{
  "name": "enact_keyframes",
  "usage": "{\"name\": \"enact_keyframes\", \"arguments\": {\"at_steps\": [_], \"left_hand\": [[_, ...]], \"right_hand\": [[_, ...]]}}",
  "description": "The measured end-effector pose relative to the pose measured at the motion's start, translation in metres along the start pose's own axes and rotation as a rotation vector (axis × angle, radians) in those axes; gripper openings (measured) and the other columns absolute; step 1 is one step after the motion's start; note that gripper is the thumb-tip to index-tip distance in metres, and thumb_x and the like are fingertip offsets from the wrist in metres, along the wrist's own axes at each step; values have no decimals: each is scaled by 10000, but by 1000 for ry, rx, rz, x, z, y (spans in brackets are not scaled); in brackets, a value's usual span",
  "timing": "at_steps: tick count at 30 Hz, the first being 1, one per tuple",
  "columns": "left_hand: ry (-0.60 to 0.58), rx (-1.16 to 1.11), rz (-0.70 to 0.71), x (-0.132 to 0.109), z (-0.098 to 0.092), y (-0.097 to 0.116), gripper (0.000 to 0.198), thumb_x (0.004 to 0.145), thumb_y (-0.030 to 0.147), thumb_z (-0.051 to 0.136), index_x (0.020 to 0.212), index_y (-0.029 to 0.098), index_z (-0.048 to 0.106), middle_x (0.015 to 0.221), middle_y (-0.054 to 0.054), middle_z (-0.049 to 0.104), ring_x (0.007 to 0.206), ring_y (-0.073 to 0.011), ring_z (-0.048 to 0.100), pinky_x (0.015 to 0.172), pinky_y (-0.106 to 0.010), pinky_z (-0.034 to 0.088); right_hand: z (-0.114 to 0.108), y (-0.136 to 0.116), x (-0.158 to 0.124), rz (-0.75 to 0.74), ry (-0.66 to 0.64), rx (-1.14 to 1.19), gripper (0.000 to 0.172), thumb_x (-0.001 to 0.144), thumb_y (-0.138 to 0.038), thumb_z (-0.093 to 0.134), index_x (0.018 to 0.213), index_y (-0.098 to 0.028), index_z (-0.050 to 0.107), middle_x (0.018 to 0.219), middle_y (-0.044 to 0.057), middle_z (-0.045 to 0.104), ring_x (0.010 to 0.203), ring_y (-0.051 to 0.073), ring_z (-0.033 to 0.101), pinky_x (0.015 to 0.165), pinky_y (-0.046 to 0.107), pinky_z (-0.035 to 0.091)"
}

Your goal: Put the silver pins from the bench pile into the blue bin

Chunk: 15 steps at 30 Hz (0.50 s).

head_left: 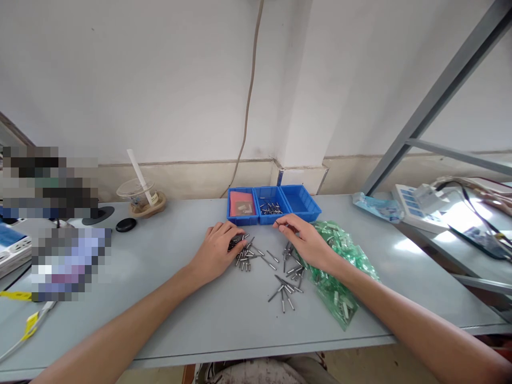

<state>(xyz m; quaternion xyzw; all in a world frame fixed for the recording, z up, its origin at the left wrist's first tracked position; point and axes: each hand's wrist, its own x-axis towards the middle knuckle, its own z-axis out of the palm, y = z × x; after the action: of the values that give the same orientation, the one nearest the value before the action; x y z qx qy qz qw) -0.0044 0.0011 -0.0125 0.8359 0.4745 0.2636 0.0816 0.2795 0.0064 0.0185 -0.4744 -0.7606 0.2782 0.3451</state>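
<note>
Thin metal pins (245,261), each with a dark shaft and a shinier end, lie in loose heaps on the grey table. My left hand (218,250) curls over the left heap, with a bunch of pins between thumb and fingers. In front of the middle blue bin (262,219), my right hand (304,241) has thumb and forefinger pinched together; whatever is at the fingertips is too small to make out. More pins (272,208) lie inside that bin. Below my right hand, another group of pins (286,288) is spread out.
The left bin (242,220) holds a pink sheet and a small clear packet; a third bin (300,200) adjoins on the right. Green plastic bags (344,256) lie under my right forearm. A lidded cup (138,194), black disc (126,224) and power strip (408,205) stand farther out.
</note>
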Motion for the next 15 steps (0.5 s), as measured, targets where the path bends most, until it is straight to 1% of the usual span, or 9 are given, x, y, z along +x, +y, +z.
{"name": "enact_keyframes", "arguments": {"at_steps": [2, 4, 7, 11, 15], "left_hand": [[1, -6, 3, 0, 0, 1, 234, 1082, 401, 564, 1223, 271, 698, 1172, -40, 673, 1079, -255, 583, 963, -436, 440], [7, -15, 11, -1, -1, 1, 238, 1074, 410, 579, 1229, 273, 698, 1166, -38, 674, 1086, -257, 587, 967, -434, 443], [5, -24, 28, -1, -2, 4, 286, 1051, 465, 613, 1254, 279, 690, 1172, -44, 673, 1097, -266, 589, 974, -437, 445], [-15, -38, 68, -2, -5, 7, 359, 1016, 534, 649, 1265, 279, 681, 1188, -50, 671, 1098, -269, 589, 982, -442, 448], [-40, -73, 130, -3, -7, 10, 379, 991, 519, 690, 1292, 289, 669, 1223, -49, 673, 1129, -268, 594, 1023, -441, 442]], "right_hand": [[-1, -2, 1, 4, 28, 29, 193, 1077, -374, 476, 1084, -281, 645, 1074, 42, 702, 918, 227, 626, 771, 375, 485], [-2, -3, 1, 7, 65, 85, 143, 1064, -370, 507, 1094, -282, 616, 1019, 33, 707, 933, 231, 642, 808, 384, 496], [-2, -4, 1, 10, 88, 194, 97, 1040, -359, 565, 1095, -280, 571, 998, 29, 720, 959, 232, 664, 843, 386, 504], [-1, -2, 1, 36, 120, 249, 138, 1010, -374, 626, 996, -263, 546, 1033, 42, 725, 914, 220, 648, 798, 367, 495], [-2, -3, 2, 46, 161, 169, 194, 1002, -419, 642, 932, -258, 559, 898, 4, 619, 764, 185, 540, 690, 333, 443]]}}
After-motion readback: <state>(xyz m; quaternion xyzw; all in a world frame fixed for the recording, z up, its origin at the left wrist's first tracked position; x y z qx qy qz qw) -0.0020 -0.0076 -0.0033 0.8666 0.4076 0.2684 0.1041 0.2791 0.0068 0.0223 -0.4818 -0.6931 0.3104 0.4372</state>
